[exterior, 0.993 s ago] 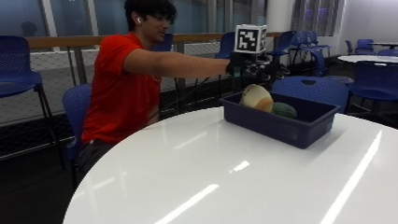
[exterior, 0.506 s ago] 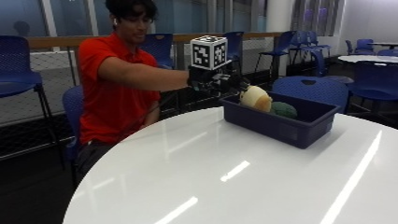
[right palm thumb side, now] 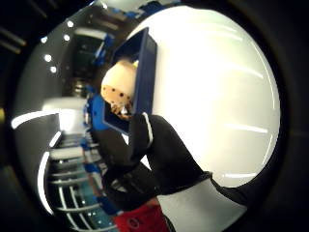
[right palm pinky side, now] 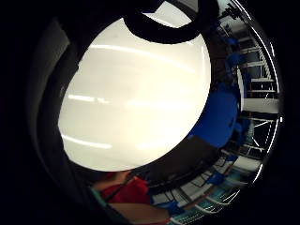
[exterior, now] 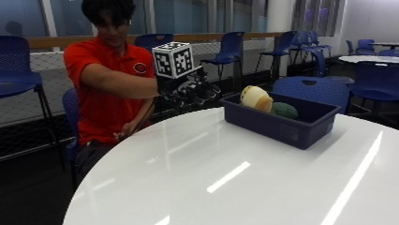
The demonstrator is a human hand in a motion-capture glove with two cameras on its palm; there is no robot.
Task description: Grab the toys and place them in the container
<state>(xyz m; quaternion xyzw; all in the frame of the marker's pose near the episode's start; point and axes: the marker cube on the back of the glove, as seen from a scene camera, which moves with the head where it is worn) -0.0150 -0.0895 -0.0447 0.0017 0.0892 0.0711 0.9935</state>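
Note:
A dark blue container (exterior: 280, 126) stands on the white round table (exterior: 218, 178) toward its far side. In it lie a cream-coloured toy (exterior: 255, 98) and a green toy (exterior: 285, 110). My gloved right hand (exterior: 190, 91) hovers above the table's far edge, left of the container and apart from it. Its fingers hang loosely curled and hold nothing. The thumb side palm view shows the container (right palm thumb side: 145, 72) with the cream toy (right palm thumb side: 118, 87) beyond the gloved hand (right palm thumb side: 164, 159). The little finger side palm view looks down on the bare table (right palm pinky side: 136, 103).
Blue chairs stand behind the table, one chair (exterior: 312, 89) right behind the container. A second white table (exterior: 368, 58) is at the back right. The person's bare hand (exterior: 128, 129) stays low by the table edge.
The gloved hand has drawn back from above the container to the left, toward the person. The toys and the container have not moved.

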